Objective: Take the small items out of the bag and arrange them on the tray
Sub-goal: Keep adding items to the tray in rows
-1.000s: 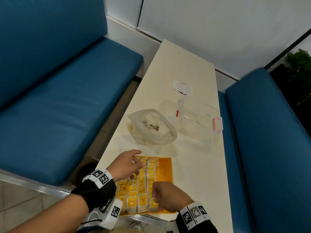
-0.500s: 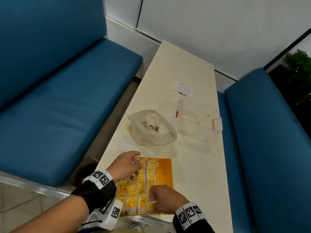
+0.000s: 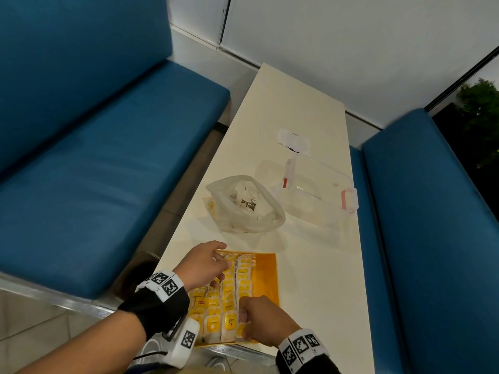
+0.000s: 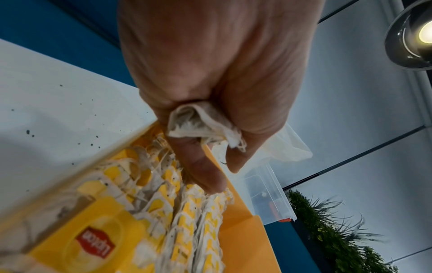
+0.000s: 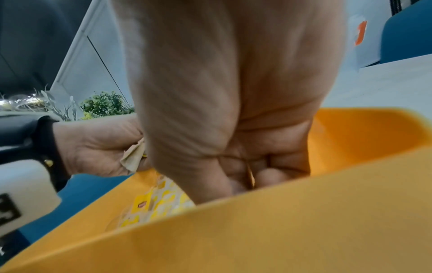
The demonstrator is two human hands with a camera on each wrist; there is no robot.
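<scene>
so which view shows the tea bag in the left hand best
The left wrist view: the crumpled tea bag sits in plain sight, gripped by the left hand. The right wrist view shows only a corner; in the head view the hand hides it.

One tray (image 3: 266,276), one bag (image 3: 244,209), one clear box (image 3: 318,190), two benches (image 3: 81,171).

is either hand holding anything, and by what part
The left hand holds a crumpled tea bag bunched in its palm. The right hand is curled among the tray's bags; its hold cannot be told.

Head looks down; 2 wrist views closely share the tray (image 3: 266,273).
</scene>
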